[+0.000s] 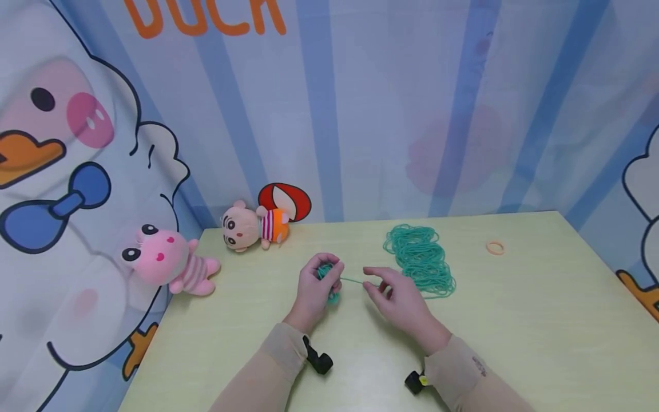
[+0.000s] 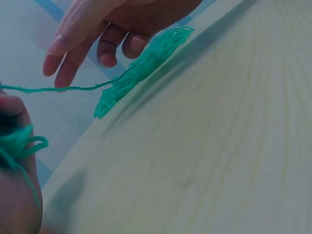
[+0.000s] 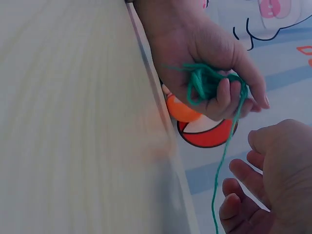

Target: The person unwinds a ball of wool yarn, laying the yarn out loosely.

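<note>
My left hand [image 1: 316,289] curls its fingers round a small bunch of green yarn [image 3: 204,85]. A loose loop and a short tail of it stick out from the palm. From this bunch a single strand [image 2: 68,89] runs across to the right. My right hand [image 1: 401,300] is beside that strand, its thumb and forefinger apart and the other fingers loosely bent. In the right wrist view the strand passes clear of these fingertips [image 3: 234,202]. Behind the right hand a larger heap of green yarn [image 1: 419,257] lies in loose coils on the table.
An orange ring [image 1: 495,248] lies on the table [image 1: 540,320] right of the yarn heap. At the back left are a pink plush toy [image 1: 170,260] and a plush toy in a striped top [image 1: 254,226]. A printed cloth [image 1: 360,114] hangs behind the table.
</note>
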Motion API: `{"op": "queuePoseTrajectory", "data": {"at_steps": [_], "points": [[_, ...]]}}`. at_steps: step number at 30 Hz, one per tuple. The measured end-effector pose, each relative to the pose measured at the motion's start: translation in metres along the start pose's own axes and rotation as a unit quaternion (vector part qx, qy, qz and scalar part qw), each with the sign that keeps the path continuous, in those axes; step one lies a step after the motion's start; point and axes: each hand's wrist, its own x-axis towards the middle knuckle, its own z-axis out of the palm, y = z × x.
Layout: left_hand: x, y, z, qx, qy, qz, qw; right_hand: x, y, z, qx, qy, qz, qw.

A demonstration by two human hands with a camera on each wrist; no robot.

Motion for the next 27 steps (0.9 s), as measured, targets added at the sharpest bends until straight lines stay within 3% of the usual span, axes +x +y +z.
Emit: {"op": "queuePoseTrajectory", "data": {"at_steps": [6, 11, 18, 27], "points": [[-0.001, 0.000, 0.001, 0.019, -0.002, 0.019, 0.9996, 0.013, -0.017, 0.026, -0.017, -0.008, -0.011, 0.9998], [-0.001, 0.000, 0.002, 0.017, 0.003, 0.026, 0.9995, 0.015, -0.021, 0.028, -0.038, 0.016, -0.010, 0.9991], [0.000, -0.002, 0.000, -0.007, 0.007, 0.022, 0.9997, 0.011, -0.012, 0.004, -0.026, 0.076, -0.019, 0.9966], [-0.001, -0.001, -0.002, -0.031, -0.013, 0.036, 0.9988, -0.003, 0.018, -0.039, -0.019, 0.153, -0.035, 0.9874]]}}
